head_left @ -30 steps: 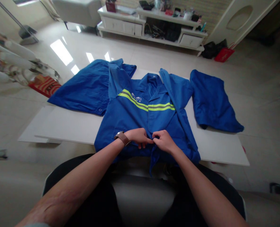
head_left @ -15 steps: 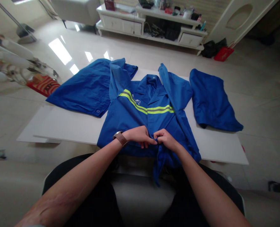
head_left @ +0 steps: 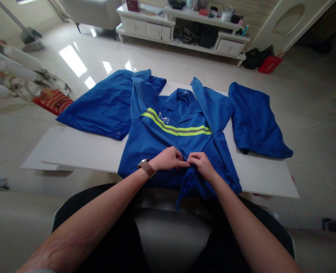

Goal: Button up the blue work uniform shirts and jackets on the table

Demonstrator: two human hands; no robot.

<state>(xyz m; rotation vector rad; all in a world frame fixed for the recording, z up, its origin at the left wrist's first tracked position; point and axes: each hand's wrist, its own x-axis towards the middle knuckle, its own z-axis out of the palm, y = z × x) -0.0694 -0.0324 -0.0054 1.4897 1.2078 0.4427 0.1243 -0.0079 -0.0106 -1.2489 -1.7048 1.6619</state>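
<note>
A blue work jacket (head_left: 162, 146) with a yellow-and-grey reflective stripe lies front up on a white table (head_left: 82, 153), its collar pointing away from me. My left hand (head_left: 171, 158), with a brown-strapped watch on the wrist, pinches the jacket's front edge near the lower middle. Right against it, my right hand (head_left: 201, 165) pinches the same edge, fingertips meeting the left ones. Whatever small part sits between the fingertips is hidden. Below the hands, a loose flap of the jacket's front hangs down past the table edge.
Folded blue garments lie on both sides, one at the left (head_left: 102, 108) and one at the right (head_left: 258, 121). Beyond the table stands a white TV cabinet (head_left: 145, 28) with many items. A red bag (head_left: 270, 64) rests on the floor; a rack with a red KFC item (head_left: 54, 101) is at left.
Both hands have shifted slightly up and away from me, still pinching the jacket's edge. The hanging flap has swung left and now hangs less low.
</note>
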